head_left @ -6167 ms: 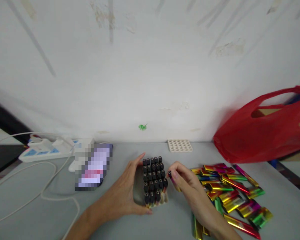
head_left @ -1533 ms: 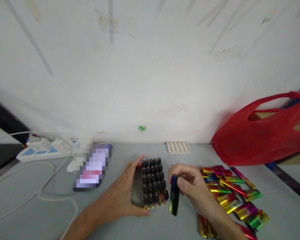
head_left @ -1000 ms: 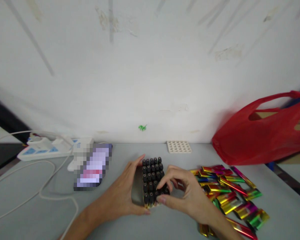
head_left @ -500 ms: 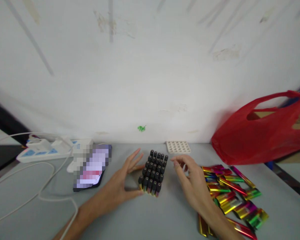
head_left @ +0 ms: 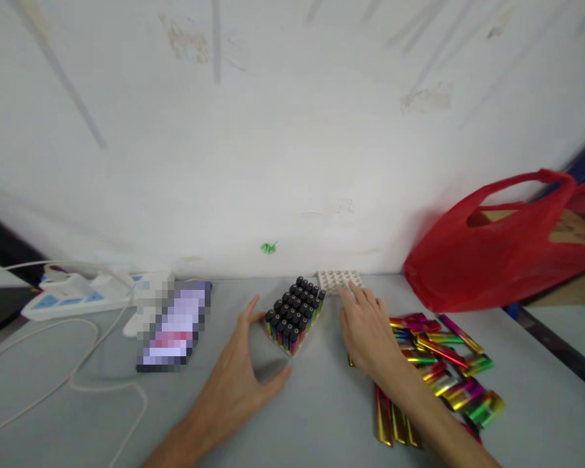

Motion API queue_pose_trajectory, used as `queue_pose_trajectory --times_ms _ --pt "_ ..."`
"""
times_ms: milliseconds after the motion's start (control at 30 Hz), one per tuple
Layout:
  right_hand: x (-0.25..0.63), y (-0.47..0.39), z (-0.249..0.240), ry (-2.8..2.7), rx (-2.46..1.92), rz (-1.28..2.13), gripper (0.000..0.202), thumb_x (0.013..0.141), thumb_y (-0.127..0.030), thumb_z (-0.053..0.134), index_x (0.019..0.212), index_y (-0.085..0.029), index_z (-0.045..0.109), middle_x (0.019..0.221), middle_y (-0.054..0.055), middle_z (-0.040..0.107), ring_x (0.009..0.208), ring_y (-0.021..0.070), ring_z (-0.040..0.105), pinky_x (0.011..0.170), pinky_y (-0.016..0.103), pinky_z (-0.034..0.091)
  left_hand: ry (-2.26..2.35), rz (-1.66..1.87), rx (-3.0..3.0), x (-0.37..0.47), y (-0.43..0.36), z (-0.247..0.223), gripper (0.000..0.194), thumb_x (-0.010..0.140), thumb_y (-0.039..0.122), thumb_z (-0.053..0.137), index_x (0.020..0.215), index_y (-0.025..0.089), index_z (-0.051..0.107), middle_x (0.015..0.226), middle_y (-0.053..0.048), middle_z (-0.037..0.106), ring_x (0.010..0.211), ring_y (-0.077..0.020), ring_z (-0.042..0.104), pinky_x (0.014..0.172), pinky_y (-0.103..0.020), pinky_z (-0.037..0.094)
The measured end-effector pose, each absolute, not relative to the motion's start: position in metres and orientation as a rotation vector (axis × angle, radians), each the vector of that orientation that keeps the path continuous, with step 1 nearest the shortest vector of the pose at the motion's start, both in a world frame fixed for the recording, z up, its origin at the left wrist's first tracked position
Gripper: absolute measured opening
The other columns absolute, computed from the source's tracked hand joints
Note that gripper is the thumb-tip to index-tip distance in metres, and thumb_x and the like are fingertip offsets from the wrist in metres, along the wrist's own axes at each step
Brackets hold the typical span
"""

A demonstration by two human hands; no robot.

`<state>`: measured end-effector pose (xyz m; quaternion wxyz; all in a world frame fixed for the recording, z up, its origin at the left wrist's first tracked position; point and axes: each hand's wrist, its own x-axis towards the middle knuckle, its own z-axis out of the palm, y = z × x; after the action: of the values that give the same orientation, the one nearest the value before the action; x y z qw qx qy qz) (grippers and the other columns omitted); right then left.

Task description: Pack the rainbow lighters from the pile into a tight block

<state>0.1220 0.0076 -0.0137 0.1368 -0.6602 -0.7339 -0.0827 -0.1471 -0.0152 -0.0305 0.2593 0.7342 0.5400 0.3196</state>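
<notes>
A tight block of upright black-topped tubes (head_left: 295,309) with shiny rainbow sides stands in a pale tray on the grey table. Curved around the block's left and near side is my left hand (head_left: 244,367), open, its thumb apart from the tubes; its fingertips are close to the left edge, and I cannot tell if they touch. To the right, my right hand (head_left: 368,325) reaches forward with fingers stretched out over the near right edge of a white tray with rows of holes (head_left: 338,279). Whether the fingertips touch that tray is unclear.
Shiny multicoloured flat metallic pieces (head_left: 453,354) lie heaped at right, partly behind my right forearm. A red plastic bag (head_left: 487,253) stands at the back right. At left are a phone (head_left: 178,325), a power strip (head_left: 78,296) and a white cable (head_left: 85,364). A wall (head_left: 292,162) closes the back.
The block of tubes has turned and moved slightly away from me. My left thumb has come off it. My right hand has moved forward from beside the block to the white tray.
</notes>
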Motion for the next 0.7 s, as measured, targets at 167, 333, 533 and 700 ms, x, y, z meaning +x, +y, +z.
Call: queue_pose_trajectory --times_ms 167,333,533,700 --pt "0.128 0.026 -0.009 -2.215 -1.943 -0.326 0.031 0.103 -0.009 0.055 0.129 -0.016 0.072 0.137 0.025 0.07 0.124 0.0422 0.059 0.097 0.05 0.042 1.58 0.953 1.953 -0.123 -0.019 -0.046 0.126 0.082 0.042 0.094 0.172 0.028 0.007 0.162 -0.02 0.049 0.153 -0.047 0.05 0.127 -0.072 0.038" --pt "0.142 0.043 -0.008 -2.27 -1.925 -0.367 0.024 0.103 -0.008 0.057 0.115 -0.018 0.074 0.114 0.024 0.071 0.109 0.0404 0.058 0.087 0.046 0.039 1.551 1.003 1.933 -0.121 -0.012 -0.05 0.107 0.092 0.036 0.083 0.172 0.035 0.013 0.169 -0.016 0.043 0.153 -0.0465 0.05 0.126 -0.07 0.041" --pt "0.167 0.049 -0.001 -2.338 -1.752 -0.309 0.018 0.107 -0.012 0.059 0.107 -0.022 0.074 0.116 0.017 0.069 0.11 0.0345 0.056 0.089 0.044 0.036 1.579 0.928 1.953 -0.135 0.009 -0.031 0.103 0.088 0.032 0.084 0.171 0.028 0.023 0.141 -0.012 0.072 0.131 -0.0406 0.071 0.116 -0.063 0.053" --pt "0.188 0.045 0.011 -2.172 -1.683 -0.233 0.01 0.11 -0.024 0.06 0.109 -0.022 0.07 0.118 0.013 0.067 0.111 0.0328 0.056 0.089 0.041 0.039 1.591 1.015 1.94 -0.143 0.037 -0.023 0.097 0.09 0.031 0.08 0.169 0.02 0.025 0.113 -0.007 0.081 0.124 -0.0354 0.075 0.11 -0.055 0.056"
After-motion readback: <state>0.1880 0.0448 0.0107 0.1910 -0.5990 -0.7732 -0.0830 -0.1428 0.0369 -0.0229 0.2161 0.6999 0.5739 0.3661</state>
